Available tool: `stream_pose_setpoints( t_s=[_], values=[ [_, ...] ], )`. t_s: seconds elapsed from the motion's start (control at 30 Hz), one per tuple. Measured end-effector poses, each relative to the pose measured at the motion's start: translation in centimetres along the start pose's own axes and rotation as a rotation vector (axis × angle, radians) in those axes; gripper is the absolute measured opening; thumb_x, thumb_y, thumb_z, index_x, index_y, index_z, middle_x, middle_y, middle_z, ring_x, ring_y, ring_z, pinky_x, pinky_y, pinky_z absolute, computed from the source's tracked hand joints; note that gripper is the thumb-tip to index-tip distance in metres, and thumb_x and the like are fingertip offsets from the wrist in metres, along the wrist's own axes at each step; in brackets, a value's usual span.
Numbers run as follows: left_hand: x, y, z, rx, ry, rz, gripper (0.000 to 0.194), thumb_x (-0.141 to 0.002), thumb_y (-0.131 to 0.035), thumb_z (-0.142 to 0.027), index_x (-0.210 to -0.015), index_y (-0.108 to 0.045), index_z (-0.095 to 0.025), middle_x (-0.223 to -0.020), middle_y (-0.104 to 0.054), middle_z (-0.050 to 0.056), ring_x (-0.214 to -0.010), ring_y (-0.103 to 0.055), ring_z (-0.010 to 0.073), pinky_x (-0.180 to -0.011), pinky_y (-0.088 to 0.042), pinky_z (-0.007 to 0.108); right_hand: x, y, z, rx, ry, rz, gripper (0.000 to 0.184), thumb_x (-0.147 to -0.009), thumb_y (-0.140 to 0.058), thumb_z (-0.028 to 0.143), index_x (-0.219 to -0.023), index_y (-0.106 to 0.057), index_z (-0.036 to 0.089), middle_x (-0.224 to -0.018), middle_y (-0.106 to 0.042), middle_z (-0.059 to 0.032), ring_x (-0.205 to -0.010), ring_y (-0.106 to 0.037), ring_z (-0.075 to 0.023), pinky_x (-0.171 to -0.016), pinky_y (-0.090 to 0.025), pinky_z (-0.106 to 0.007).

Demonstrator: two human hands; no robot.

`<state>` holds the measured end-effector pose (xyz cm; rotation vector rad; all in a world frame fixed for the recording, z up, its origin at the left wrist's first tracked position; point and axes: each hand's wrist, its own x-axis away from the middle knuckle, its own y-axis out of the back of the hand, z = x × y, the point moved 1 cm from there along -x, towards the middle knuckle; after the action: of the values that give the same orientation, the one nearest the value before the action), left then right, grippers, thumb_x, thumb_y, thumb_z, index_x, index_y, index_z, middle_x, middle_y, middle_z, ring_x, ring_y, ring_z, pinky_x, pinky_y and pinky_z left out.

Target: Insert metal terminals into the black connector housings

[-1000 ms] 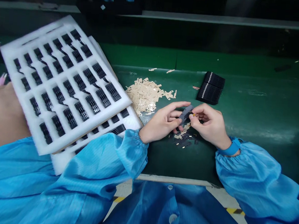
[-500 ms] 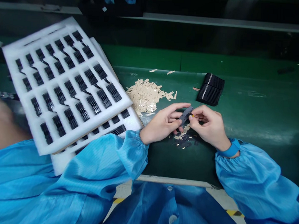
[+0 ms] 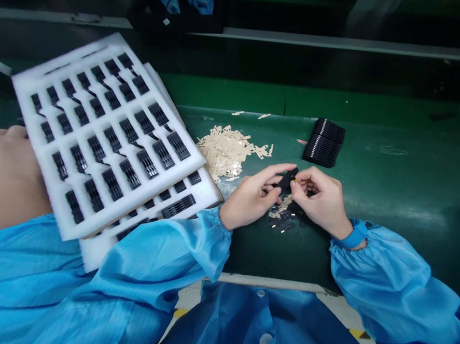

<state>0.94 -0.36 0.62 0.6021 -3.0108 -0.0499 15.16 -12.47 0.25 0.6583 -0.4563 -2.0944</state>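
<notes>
A small black strip-like part (image 3: 285,181) is held up slantwise between my two hands. My left hand (image 3: 250,196) grips it from the left, thumb below and index finger stretched along its upper end. From the other side, my right hand (image 3: 324,201) pinches near its upper end, fingers curled. A tiny yellow bit (image 3: 294,179) shows at the right fingertips; what it belongs to cannot be made out. Just beneath lie small black and beige scraps (image 3: 282,221) on the green work surface, partly covered by the hands.
A heap of thin beige pieces (image 3: 227,152) lies beyond my left hand. Behind my right hand stands a neat block of black parts (image 3: 324,142). At left, a white foam tray (image 3: 33,82) full of black parts rests on another tray (image 3: 209,191). Another person's hand (image 3: 11,174) is beside it.
The black part has turned in my fingers: its grey-looking face has become dark. Both hands keep their hold. The other person's hand at the left edge shows more, and the whole view has shifted slightly.
</notes>
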Motion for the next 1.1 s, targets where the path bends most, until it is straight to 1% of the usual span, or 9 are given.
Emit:
stream_pose_setpoints(
  t_s=[0.17,0.23,0.3,0.4,0.53,0.63,0.8,0.97,1.1],
  values=[
    [0.5,-0.1,0.0,-0.137,-0.076,-0.036,0.058,-0.094,-0.050,-0.012,-0.150,-0.046,-0.024,-0.121,-0.072,0.008,-0.079,-0.071,0.0120,-0.078,-0.059,0.026,0.2,-0.2,0.1,0.066,0.016,-0.064,0.012,-0.082,-0.064,0.014,-0.077,-0.057,0.021,-0.064,-0.057,0.0041,-0.053,-0.053,-0.0096,-0.050,-0.043,-0.023],
    [0.6,-0.1,0.1,-0.156,-0.082,-0.044,0.061,-0.094,-0.050,-0.012,-0.153,-0.042,-0.025,-0.120,-0.073,0.008,-0.081,-0.072,0.0126,-0.076,-0.059,0.024,0.3,-0.3,0.1,0.090,0.032,-0.078,0.012,-0.083,-0.065,0.014,-0.078,-0.057,0.021,-0.064,-0.057,0.0044,-0.052,-0.052,-0.0092,-0.050,-0.044,-0.022],
    [0.6,-0.2,0.4,-0.160,-0.068,-0.052,0.060,-0.094,-0.052,-0.013,-0.152,-0.044,-0.024,-0.118,-0.073,0.008,-0.082,-0.073,0.0131,-0.076,-0.059,0.024,0.3,-0.3,0.1,0.124,0.057,-0.086,0.011,-0.083,-0.064,0.013,-0.080,-0.058,0.021,-0.064,-0.057,0.0047,-0.052,-0.051,-0.0088,-0.050,-0.043,-0.022],
    [0.2,-0.3,0.7,-0.065,0.015,-0.058,0.051,-0.093,-0.054,-0.016,-0.144,-0.053,-0.019,-0.120,-0.072,0.010,-0.083,-0.074,0.0136,-0.081,-0.060,0.027,0.3,-0.2,0.0,0.220,0.114,-0.095,0.009,-0.085,-0.063,0.014,-0.081,-0.060,0.021,-0.067,-0.057,0.0039,-0.053,-0.050,-0.0088,-0.052,-0.042,-0.023],
    [-0.4,-0.2,0.5,0.116,0.176,-0.051,0.040,-0.092,-0.055,-0.012,-0.132,-0.059,-0.013,-0.117,-0.073,0.012,-0.078,-0.074,0.0118,-0.067,-0.058,0.020,0.1,0.1,0.0,0.340,0.151,-0.122,0.005,-0.087,-0.065,0.020,-0.092,-0.063,0.020,-0.071,-0.058,0.0023,-0.055,-0.051,-0.0103,-0.054,-0.042,-0.026],
    [-0.6,-0.1,0.1,0.180,0.256,-0.080,0.034,-0.091,-0.057,-0.010,-0.124,-0.059,-0.012,-0.109,-0.075,0.011,-0.076,-0.073,0.0113,-0.063,-0.056,0.018,0.0,0.3,0.2,0.294,0.121,-0.182,0.008,-0.088,-0.065,0.020,-0.096,-0.063,0.019,-0.071,-0.058,0.0027,-0.053,-0.049,-0.0101,-0.054,-0.043,-0.026],
    [-0.4,-0.6,0.1,0.216,0.288,-0.126,0.021,-0.090,-0.060,-0.011,-0.111,-0.060,-0.012,-0.092,-0.075,0.007,-0.076,-0.074,0.0131,-0.066,-0.060,0.022,-0.1,0.0,0.8,0.145,0.091,-0.131,0.009,-0.087,-0.064,0.016,-0.095,-0.064,0.020,-0.082,-0.060,-0.0002,-0.057,-0.052,-0.0099,-0.056,-0.046,-0.027],
    [0.0,-1.6,0.2,0.206,0.259,-0.161,0.017,-0.088,-0.062,-0.010,-0.104,-0.061,-0.013,-0.091,-0.074,0.006,-0.077,-0.074,0.0137,-0.066,-0.061,0.023,0.0,-0.5,0.9,0.120,0.015,-0.152,0.009,-0.083,-0.064,0.013,-0.079,-0.060,0.021,-0.070,-0.057,0.0029,-0.056,-0.050,-0.0099,-0.053,-0.044,-0.026],
    [0.2,-2.0,0.4,0.213,0.235,-0.200,0.014,-0.087,-0.063,-0.010,-0.100,-0.059,-0.013,-0.090,-0.073,0.005,-0.078,-0.075,0.0137,-0.069,-0.063,0.025,0.1,-0.9,0.8,0.030,-0.098,-0.191,0.011,-0.079,-0.065,0.013,-0.075,-0.058,0.021,-0.063,-0.055,0.0048,-0.052,-0.049,-0.0096,-0.051,-0.043,-0.025]
  ],
)
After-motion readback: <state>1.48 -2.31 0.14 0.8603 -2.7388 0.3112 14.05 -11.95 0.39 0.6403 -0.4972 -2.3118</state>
